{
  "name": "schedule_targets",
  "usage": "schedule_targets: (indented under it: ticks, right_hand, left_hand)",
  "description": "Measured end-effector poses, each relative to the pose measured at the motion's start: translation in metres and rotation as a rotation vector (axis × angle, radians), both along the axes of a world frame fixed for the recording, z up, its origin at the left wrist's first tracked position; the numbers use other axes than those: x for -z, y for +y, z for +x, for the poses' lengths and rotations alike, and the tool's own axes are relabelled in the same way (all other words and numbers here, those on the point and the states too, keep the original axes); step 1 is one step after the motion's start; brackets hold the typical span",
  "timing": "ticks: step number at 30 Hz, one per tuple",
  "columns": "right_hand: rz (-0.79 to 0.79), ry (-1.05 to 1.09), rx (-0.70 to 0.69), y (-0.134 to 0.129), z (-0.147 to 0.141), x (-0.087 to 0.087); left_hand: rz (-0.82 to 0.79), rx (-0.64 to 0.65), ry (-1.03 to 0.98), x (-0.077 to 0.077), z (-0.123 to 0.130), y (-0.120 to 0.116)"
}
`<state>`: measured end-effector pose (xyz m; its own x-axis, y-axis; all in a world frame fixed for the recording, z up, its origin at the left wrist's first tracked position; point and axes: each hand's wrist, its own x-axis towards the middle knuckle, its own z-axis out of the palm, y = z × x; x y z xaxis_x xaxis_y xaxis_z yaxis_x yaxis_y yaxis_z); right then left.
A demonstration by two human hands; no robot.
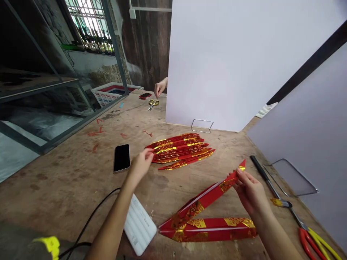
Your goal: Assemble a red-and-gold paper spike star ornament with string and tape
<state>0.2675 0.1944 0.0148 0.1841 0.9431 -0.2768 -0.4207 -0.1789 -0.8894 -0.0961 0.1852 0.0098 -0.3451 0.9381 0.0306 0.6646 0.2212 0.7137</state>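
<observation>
Across the middle of the table lies a pile of red and gold folded paper strips (181, 148), pointed at their ends. My left hand (142, 162) is closed at the pile's left tip, thumb and forefinger pinching the paper there. Between the fingers of my right hand (248, 186) is the upper end of another red and gold folded paper strip (208, 196), raised at a slant. Its lower end meets a second folded strip (217, 230) lying flat in front of me, forming a V. How the two are joined I cannot tell.
A phone (121, 157) and a white power bank (141, 224) with a black cable lie left. At right are a black-handled tool (262, 169) and red-yellow handles (311, 238). White boards (217, 65) stand behind. Another person's hand (161, 87) is near gold-handled scissors (153, 103).
</observation>
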Motion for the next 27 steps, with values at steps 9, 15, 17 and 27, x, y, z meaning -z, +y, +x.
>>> schedule_targets:
  ticks: [9,15,17,27]
  right_hand:
    - [-0.222,0.080,0.212,0.005,0.069,0.037]
    - [-0.290,0.090,0.331,0.000,0.106,0.050]
    - [-0.305,0.097,0.352,-0.002,0.113,0.054]
    - [-0.376,0.170,0.394,0.003,0.095,0.038]
  left_hand:
    - [0.031,-0.106,0.393,0.048,-0.078,0.137]
    - [0.018,0.022,0.499,0.069,-0.089,0.188]
    - [0.006,0.046,0.499,0.072,-0.094,0.196]
    - [0.013,0.110,0.152,0.042,-0.074,0.197]
